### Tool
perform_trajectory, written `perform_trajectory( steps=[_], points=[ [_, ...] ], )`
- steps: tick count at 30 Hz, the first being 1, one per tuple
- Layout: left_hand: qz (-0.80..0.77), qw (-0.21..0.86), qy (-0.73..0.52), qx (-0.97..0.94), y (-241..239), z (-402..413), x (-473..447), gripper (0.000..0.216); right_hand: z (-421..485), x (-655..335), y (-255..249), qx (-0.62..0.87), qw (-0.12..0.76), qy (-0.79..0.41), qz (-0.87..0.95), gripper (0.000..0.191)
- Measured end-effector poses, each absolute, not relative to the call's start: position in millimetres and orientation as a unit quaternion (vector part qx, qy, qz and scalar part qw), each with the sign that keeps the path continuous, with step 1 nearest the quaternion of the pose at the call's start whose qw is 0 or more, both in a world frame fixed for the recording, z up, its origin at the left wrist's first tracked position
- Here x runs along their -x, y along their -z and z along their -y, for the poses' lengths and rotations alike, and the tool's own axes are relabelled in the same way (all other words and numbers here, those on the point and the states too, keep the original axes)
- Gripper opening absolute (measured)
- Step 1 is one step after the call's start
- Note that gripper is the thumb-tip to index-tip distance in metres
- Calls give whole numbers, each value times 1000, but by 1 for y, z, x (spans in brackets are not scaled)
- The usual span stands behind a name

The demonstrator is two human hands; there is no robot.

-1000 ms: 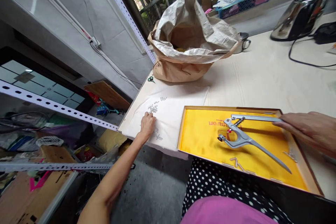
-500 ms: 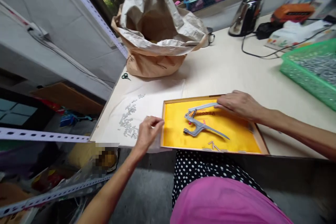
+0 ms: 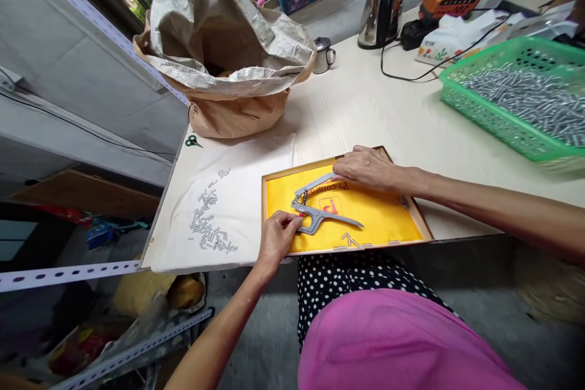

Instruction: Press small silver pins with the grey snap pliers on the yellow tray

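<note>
Grey metal hand pliers (image 3: 331,216) with a spring and a small red part at the jaw lie spread over a shallow tray (image 3: 427,233) lined in yellow. My right hand (image 3: 365,169) is closed round the end of their upper handle. At the jaw, my left hand (image 3: 276,235) is closed in a pinch, its fingertips touching the tool; whatever is between them is too small to make out. Several small metal pins (image 3: 351,240) lie in the tray near its front edge. More small metal pieces (image 3: 211,219) are scattered on a white cloth (image 3: 176,237) left of the tray.
Behind the cloth stands a big paper sack (image 3: 237,113), with green scissors (image 3: 192,141) beside it. A green basket (image 3: 507,116) full of metal pieces is at the right. Farther back are a metal cup (image 3: 322,58), a steel kettle (image 3: 380,9) and a black cord (image 3: 411,78).
My left hand has moved right from the tray's left edge to the pliers' jaw. The right hand keeps hold of the handle. The whole view has shifted as the head turned.
</note>
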State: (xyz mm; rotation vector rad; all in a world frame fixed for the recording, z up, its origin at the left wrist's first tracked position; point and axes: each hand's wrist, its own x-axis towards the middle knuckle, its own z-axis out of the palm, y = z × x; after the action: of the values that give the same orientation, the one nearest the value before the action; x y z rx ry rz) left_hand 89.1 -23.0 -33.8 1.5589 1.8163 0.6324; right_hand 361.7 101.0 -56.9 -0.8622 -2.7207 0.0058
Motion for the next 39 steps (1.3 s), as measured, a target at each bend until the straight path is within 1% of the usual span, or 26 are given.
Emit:
perform_trajectory(
  steps=[4, 10, 13, 15, 17, 20, 21, 24, 26, 29, 32, 36, 37, 39],
  points=[
    [-705, 318, -215, -596, 28, 19, -91, 12, -100, -361, 58, 303, 134, -13, 944, 37],
    [-716, 408, -191, -533, 26, 17, -93, 11, -96, -356, 56, 328, 127, -26, 936, 37],
    [-720, 421, -204, -512, 27, 18, -94, 11, -93, -351, 57, 347, 140, -45, 926, 36],
    [-725, 420, -208, -505, 28, 18, -94, 11, -90, -348, 57, 352, 147, -38, 923, 38],
    [-726, 415, -210, -508, 29, 18, -94, 12, -85, -346, 55, 348, 149, -17, 926, 50],
    [-722, 406, -208, -520, 30, 18, -93, 13, -72, -344, 48, 342, 140, -3, 929, 80],
    [-722, 404, -206, -523, 30, 18, -92, 13, -68, -343, 46, 345, 135, -5, 929, 87],
    [-722, 397, -197, -530, 31, 19, -91, 14, -55, -340, 39, 354, 115, -17, 928, 98],
    [-723, 394, -193, -533, 31, 19, -91, 13, -49, -339, 35, 361, 98, -26, 927, 101],
    [-724, 395, -190, -532, 30, 19, -93, 13, -41, -337, 30, 374, 74, -39, 924, 100],
    [-729, 393, -191, -527, 28, 20, -95, 14, -35, -333, 29, 396, 63, -53, 915, 90],
    [-731, 391, -201, -522, 27, 23, -96, 13, -29, -330, 35, 411, 86, -53, 906, 78],
    [-731, 389, -203, -522, 28, 23, -96, 13, -28, -330, 37, 411, 93, -49, 905, 79],
    [-732, 388, -208, -521, 28, 24, -96, 12, -26, -332, 42, 407, 98, -40, 907, 86]
  ],
)
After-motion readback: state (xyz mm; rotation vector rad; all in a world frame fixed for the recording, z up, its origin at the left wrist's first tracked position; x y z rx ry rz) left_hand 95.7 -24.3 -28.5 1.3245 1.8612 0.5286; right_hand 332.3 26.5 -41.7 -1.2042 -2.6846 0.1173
